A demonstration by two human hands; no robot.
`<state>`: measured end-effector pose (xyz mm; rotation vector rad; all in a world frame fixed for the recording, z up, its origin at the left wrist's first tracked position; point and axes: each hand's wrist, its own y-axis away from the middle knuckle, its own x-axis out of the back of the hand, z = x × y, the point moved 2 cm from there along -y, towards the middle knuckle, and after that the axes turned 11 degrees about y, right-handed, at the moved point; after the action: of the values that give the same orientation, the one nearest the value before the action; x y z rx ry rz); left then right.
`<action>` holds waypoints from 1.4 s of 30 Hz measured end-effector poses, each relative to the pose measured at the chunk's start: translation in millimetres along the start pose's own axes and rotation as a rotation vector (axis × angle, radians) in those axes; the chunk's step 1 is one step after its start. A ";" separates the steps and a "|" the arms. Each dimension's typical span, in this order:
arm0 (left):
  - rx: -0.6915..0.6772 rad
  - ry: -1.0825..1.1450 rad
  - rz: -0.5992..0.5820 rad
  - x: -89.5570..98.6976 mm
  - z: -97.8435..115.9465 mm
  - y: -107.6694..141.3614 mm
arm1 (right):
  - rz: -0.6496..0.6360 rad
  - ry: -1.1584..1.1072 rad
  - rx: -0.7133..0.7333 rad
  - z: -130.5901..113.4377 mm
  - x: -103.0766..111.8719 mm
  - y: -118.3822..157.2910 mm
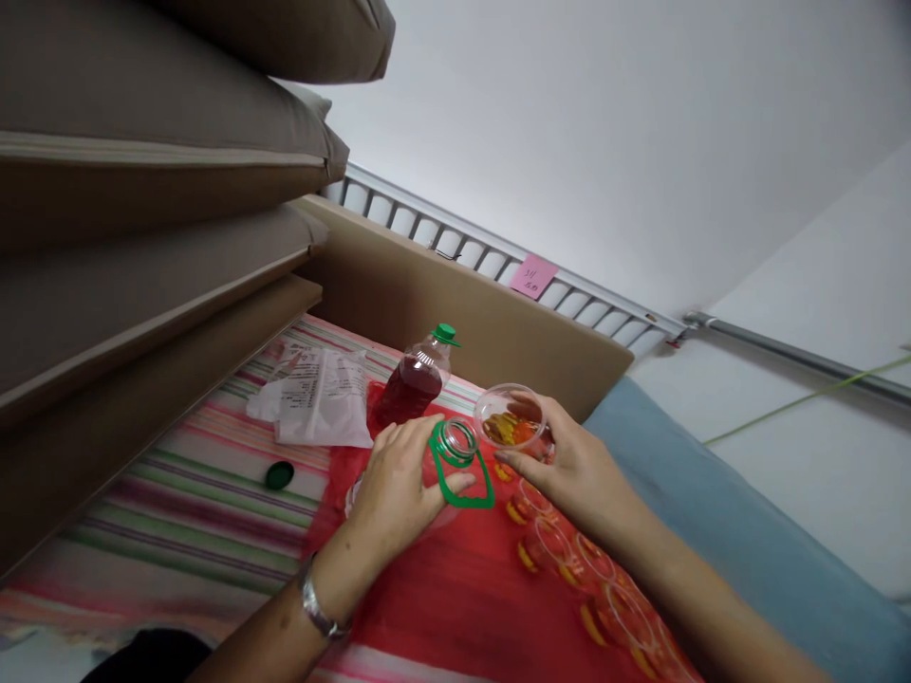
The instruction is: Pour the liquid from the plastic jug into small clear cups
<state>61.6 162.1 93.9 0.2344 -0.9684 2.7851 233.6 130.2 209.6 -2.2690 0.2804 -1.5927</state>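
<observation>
My left hand [399,484] is closed round a clear plastic bottle [461,434] with an uncapped mouth and a green carrying handle [480,501] at its neck. In my right hand [566,455] is a clear plastic cup [491,396], tilted, with yellow and reddish contents [513,429] inside. The cup's rim is close beside the bottle's mouth; I cannot tell whether they touch. Several clear cups [548,541] with yellow bits low in them stand below my right forearm. A dark green cap [280,474] lies left of my left hand.
A second bottle [413,387] with dark red liquid and a green cap stands behind my hands. Left of it lies a white printed plastic bag [320,394]. A red sheet [441,607] covers part of the striped cloth [206,503]. Brown cushions [163,114] overhang the left side.
</observation>
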 end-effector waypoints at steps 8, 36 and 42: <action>0.024 -0.022 -0.002 -0.7 2.1 -0.5 | -0.033 0.198 0.071 -8.2 2.7 -1.9; 0.012 -0.019 0.008 -0.6 0.4 -1.5 | 0.032 0.458 0.336 -12.7 15.7 -11.3; 0.016 -0.026 0.009 -0.6 -0.1 -1.4 | 0.019 0.512 0.352 -13.8 17.4 -11.7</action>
<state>62.5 163.2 94.6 0.2703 -0.9550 2.8055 226.2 132.3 233.5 -1.5753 0.1306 -2.0120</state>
